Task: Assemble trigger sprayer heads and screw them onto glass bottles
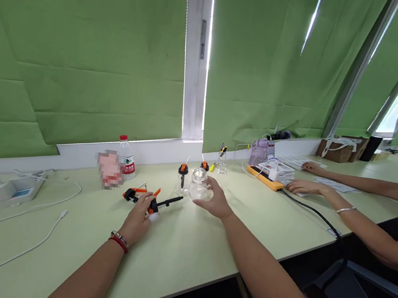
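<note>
1. The right hand [216,200] holds the jar [197,188] at centre, thumb and fingers curved round its right side; I cannot tell whether it touches the table [200,249].
2. The left hand [138,217], to the left, lies over one tool [168,202], fingers bent across it; whether they pinch it, I cannot tell.
3. A second tool [130,194] lies just left of those fingers.
4. Farther back, a glass [181,191] seems already to have an upright tool [183,169] in it.
5. The jar shows none inside; the two nearer tools remain outside any glass.
</note>
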`<state>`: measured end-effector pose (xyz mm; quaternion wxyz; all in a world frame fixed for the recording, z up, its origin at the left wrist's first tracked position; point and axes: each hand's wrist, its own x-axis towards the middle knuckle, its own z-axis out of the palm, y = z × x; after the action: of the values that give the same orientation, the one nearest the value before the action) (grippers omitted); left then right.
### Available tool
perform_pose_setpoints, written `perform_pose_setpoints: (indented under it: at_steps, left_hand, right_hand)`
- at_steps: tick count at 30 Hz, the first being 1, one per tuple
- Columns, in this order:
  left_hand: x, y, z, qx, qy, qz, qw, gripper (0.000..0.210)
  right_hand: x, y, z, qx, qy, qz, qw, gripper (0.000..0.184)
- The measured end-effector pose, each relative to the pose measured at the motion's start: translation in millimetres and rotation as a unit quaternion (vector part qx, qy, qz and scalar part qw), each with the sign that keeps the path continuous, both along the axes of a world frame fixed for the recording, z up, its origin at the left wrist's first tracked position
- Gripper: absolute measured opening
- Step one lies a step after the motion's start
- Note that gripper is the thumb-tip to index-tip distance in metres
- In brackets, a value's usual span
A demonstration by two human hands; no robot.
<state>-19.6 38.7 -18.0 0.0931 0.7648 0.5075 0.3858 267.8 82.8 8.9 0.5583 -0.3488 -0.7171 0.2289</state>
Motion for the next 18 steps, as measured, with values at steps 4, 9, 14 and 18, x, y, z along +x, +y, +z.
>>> perform_pose_setpoints:
  at_steps: [4,9,14,18]
  left_hand:
    - [-9,7,-1.6,0.052,-0.080,0.071,0.993,0.044]
    - [-14,7,-1.9,0.031,-0.106,0.069,0.991,0.046]
    - [-14,6,-3.5,0.020,-0.121,0.059,0.991,0.046]
    - [-16,7,-4.3,0.023,-0.119,0.054,0.991,0.047]
  right_hand:
    - [-4,2,-11.3,-0.097,0.012,0.112,0.989,0.077]
    - [0,10,-21.4,-0.199,0.066,0.146,0.967,0.070]
    - [3,12,-22.1,-0.237,0.068,0.145,0.958,0.061]
    - [4,9,-19.8,-0.252,0.067,0.138,0.955,0.063]
